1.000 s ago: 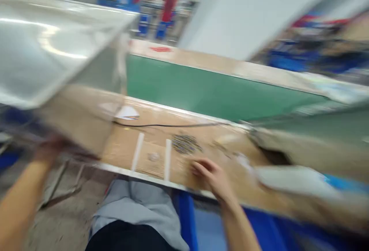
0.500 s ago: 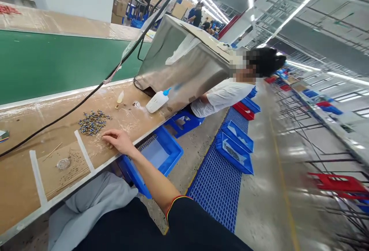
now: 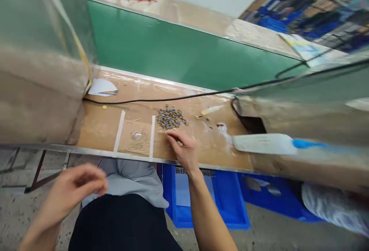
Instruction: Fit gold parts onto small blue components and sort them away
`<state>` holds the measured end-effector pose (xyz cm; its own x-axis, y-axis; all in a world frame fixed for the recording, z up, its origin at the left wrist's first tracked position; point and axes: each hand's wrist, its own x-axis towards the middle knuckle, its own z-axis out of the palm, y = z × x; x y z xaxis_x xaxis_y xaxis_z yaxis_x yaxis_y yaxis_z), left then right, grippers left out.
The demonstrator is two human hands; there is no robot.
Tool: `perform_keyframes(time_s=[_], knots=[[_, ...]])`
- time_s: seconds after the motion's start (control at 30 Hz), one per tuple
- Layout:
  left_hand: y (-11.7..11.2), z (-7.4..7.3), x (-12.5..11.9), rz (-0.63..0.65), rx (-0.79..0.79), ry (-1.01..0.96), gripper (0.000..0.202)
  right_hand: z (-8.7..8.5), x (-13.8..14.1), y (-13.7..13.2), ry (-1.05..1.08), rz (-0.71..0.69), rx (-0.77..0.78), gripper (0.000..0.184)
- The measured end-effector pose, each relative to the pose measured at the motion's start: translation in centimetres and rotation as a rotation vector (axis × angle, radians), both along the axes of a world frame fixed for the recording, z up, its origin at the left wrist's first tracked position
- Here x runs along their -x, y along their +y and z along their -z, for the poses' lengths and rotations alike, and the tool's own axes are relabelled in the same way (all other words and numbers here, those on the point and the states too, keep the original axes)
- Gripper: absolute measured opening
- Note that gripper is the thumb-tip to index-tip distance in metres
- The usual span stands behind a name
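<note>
My right hand (image 3: 182,148) rests on the brown worktop (image 3: 98,128), fingers stretched toward a pile of several small metal parts (image 3: 170,117), fingertips at its near edge. My left hand (image 3: 75,190) hangs below the bench edge over my lap, blurred, fingers curled together; I cannot make out anything in them. A small clear round piece (image 3: 136,135) lies between two white tape strips (image 3: 119,131).
A black cable (image 3: 161,98) runs across the worktop. A white squeeze bottle with a blue tip (image 3: 268,143) lies at the right by a steel box (image 3: 311,108). Another steel box (image 3: 37,59) stands left. The green conveyor belt (image 3: 178,51) lies behind. Blue bins (image 3: 230,208) sit under the bench.
The view has swung back from the aisle on the right to the bench. My right hand stays by the pile of parts; my left hand has come into view low on the left.
</note>
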<state>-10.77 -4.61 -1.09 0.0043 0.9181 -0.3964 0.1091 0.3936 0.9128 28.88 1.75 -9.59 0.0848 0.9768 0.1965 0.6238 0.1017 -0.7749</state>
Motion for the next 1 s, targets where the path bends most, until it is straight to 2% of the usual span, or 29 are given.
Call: perform_keyframes(time_s=[0.07, 0.17, 0.23, 0.3, 0.43, 0.63, 0.77, 1.0], knots=[[0.5, 1.5, -1.7, 0.015, 0.050, -0.154, 0.031, 0.1, -0.1, -0.2, -0.045, -0.012, -0.016, 0.018], [2.4, 4.5, -4.8, -0.103, 0.029, -0.334, 0.042, -0.1, 0.0, -0.7, -0.132, -0.059, -0.037, 0.020], [3.1, 5.9, -6.0, -0.124, 0.014, -0.376, 0.044, -0.4, 0.3, -0.9, -0.179, -0.076, -0.053, 0.020], [3.1, 6.8, -6.4, -0.130, -0.004, -0.378, 0.043, -0.8, 0.9, -1.0, -0.200, -0.068, -0.085, 0.019], [2.6, 7.7, -6.4, -0.132, -0.035, -0.370, 0.044, -2.4, 2.9, -0.8, -0.191, -0.057, -0.148, 0.016], [2.7, 8.6, -6.9, -0.144, -0.046, -0.390, 0.044, -4.4, 7.0, -0.4, -0.085, -0.173, -0.222, 0.013], [2.3, 8.6, -7.1, -0.161, -0.049, -0.415, 0.044, -4.0, 8.4, 0.2, -0.086, -0.216, -0.227, 0.018], [1.9, 8.9, -7.3, -0.155, -0.066, -0.423, 0.039, -3.0, 8.9, 0.7, -0.098, -0.274, -0.251, 0.023]])
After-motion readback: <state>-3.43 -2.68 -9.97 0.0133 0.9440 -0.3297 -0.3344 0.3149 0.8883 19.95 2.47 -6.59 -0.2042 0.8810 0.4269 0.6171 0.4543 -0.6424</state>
